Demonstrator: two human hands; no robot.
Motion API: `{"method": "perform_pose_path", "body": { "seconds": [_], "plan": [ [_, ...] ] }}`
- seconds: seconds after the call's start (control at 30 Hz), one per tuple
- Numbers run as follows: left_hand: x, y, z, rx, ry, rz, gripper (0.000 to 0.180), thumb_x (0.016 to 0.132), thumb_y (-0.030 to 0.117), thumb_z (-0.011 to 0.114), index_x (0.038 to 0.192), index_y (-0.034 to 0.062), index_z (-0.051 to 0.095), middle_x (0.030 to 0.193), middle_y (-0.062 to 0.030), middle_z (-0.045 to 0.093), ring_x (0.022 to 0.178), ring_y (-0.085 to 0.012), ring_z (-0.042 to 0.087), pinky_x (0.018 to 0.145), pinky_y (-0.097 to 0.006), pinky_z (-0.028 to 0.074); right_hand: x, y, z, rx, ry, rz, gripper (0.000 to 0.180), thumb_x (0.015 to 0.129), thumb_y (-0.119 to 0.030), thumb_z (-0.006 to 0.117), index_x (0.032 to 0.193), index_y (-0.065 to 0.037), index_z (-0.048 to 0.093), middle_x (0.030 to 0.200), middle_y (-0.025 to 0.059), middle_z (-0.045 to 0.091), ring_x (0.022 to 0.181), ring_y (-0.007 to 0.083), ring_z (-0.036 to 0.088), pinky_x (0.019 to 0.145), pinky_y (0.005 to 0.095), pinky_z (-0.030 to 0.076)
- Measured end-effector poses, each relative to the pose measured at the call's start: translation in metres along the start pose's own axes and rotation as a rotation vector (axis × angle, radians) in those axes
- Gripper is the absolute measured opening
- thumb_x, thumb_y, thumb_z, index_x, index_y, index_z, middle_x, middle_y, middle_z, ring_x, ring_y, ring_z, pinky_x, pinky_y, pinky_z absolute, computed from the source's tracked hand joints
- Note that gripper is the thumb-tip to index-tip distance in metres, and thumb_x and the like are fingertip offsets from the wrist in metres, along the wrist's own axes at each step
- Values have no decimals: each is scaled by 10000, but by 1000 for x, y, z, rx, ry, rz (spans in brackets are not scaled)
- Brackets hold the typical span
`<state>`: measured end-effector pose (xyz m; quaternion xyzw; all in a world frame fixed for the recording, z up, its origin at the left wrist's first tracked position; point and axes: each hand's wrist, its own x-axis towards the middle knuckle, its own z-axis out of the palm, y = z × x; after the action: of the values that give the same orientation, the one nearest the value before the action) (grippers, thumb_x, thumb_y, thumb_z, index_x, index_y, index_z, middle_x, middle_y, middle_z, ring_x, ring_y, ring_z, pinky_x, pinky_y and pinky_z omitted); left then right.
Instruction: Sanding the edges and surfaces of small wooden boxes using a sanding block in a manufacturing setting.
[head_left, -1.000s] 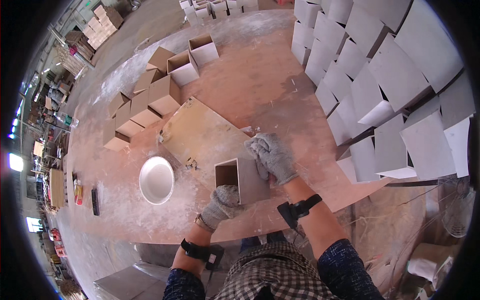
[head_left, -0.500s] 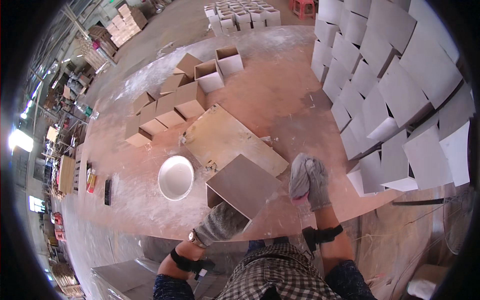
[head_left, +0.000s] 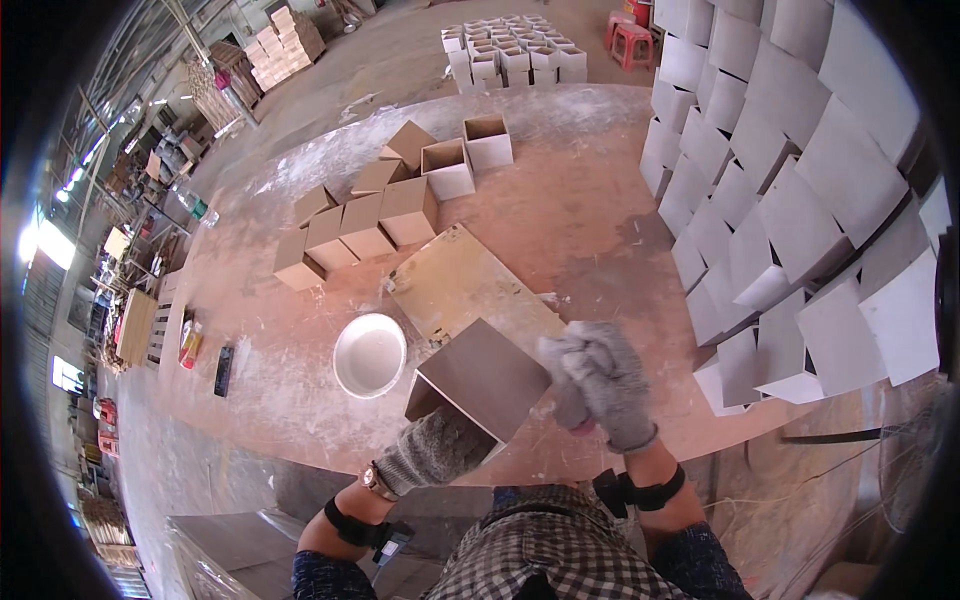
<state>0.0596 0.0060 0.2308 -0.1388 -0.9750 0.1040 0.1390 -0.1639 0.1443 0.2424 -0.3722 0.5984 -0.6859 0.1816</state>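
Note:
My left hand (head_left: 436,450), in a grey knit glove, reaches into the open end of a box (head_left: 484,382) with a brownish-grey top face. It holds the box tilted at the near part of the table; its fingertips are hidden inside. Close by the box's right edge is my gloved right hand (head_left: 600,385), its fingers curled closed. A bit of pink shows beneath that hand, but what it grips is mostly covered. Beyond the box lies a flat yellowish board (head_left: 470,285). A white round tub (head_left: 370,356) with pale contents stands left of the box.
Several brown boxes (head_left: 360,222) cluster on the table's far left part. At right rises a tall stack of whitish boxes (head_left: 790,200). A dark flat object (head_left: 223,371) lies at left. More boxes (head_left: 515,60) and a red stool (head_left: 631,46) stand on the floor beyond.
My right hand has moved left and come up beside the box. The left hand still holds the box, which has turned slightly. The whole view has shifted a little.

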Motion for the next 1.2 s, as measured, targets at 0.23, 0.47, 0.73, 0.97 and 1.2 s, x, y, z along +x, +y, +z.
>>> {"method": "perform_pose_path", "body": {
  "seconds": [0.23, 0.47, 0.73, 0.97, 1.2],
  "plan": [
    [-14, 3, 22, -26, -62, -64, 453, 718, 165, 614, 1146, 16, 619, 1158, -169, 610, 1080, -321, 589, 952, -423, 457, -32, -39, 39, 50, -422, -8, 305, 809, -78, 676, 1090, -26, 568, 1027, 108, 634, 934, 215, 606, 828, 323, 489],
    [-23, -2, 15, -29, 43, -118, 504, 702, 208, 628, 1147, -26, 585, 1108, -189, 604, 1022, -355, 588, 876, -440, 471, -61, 11, -19, -488, -457, -94, 447, 881, -211, 609, 1278, -50, 484, 1194, 127, 575, 1095, 254, 562, 985, 372, 423],
    [-29, 7, 26, -122, 101, -211, 451, 699, 215, 634, 1111, 34, 635, 1055, -128, 634, 908, -307, 610, 716, -426, 496, -55, 24, -30, 1155, 19, 556, 551, 937, -458, 495, 1300, -46, 454, 1232, 137, 550, 1074, 284, 576, 939, 431, 494],
    [-25, 14, 40, -137, 8, -100, 489, 652, 207, 630, 1077, -35, 621, 1038, -202, 616, 972, -346, 600, 810, -443, 489, -46, 39, -32, 780, 205, 485, 440, 842, -195, 675, 1222, -36, 522, 1159, 101, 582, 1034, 231, 588, 900, 372, 508],
    [-22, 14, 49, -133, 5, 4, 468, 738, 182, 555, 1190, 70, 601, 1087, -118, 624, 916, -265, 610, 775, -425, 484, 9, 26, -9, 270, -118, -8, 332, 777, 73, 663, 1080, -39, 588, 1056, 74, 597, 936, 171, 597, 800, 276, 505]
  ]
}}
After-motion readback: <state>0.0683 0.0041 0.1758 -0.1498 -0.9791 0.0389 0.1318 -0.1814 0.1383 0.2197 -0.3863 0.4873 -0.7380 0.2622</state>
